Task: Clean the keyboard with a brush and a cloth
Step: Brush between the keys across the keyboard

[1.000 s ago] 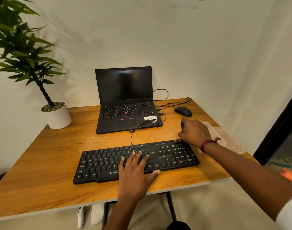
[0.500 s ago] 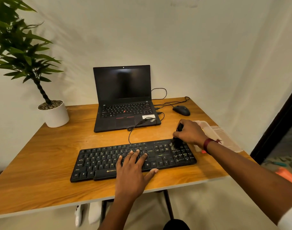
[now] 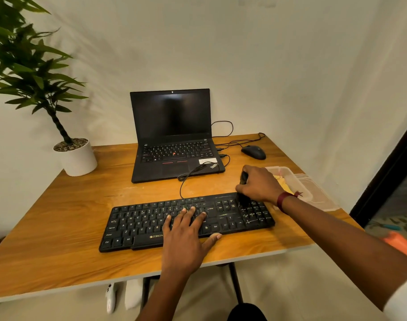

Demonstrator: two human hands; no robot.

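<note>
A black keyboard [image 3: 137,224] lies near the front edge of the wooden desk [image 3: 59,216]. My left hand [image 3: 186,237] rests flat on its middle keys, fingers spread, pressing it down. My right hand [image 3: 260,184] grips a black brush [image 3: 243,198]; the bristles touch the top of the number pad at the keyboard's right end. A yellow cloth [image 3: 282,183] lies in a clear plastic container [image 3: 299,186] just behind my right wrist, mostly hidden by the hand.
An open black laptop [image 3: 172,137] stands behind the keyboard, its cables trailing over the desk. A black mouse [image 3: 253,152] sits at the back right. A potted plant [image 3: 75,156] stands at the back left. The container's lid [image 3: 322,200] lies by the desk's right edge.
My right hand brought the brush from beside the container onto the keyboard's right end, and the bristles are sweeping the number pad. My left hand has stayed flat on the keys.
</note>
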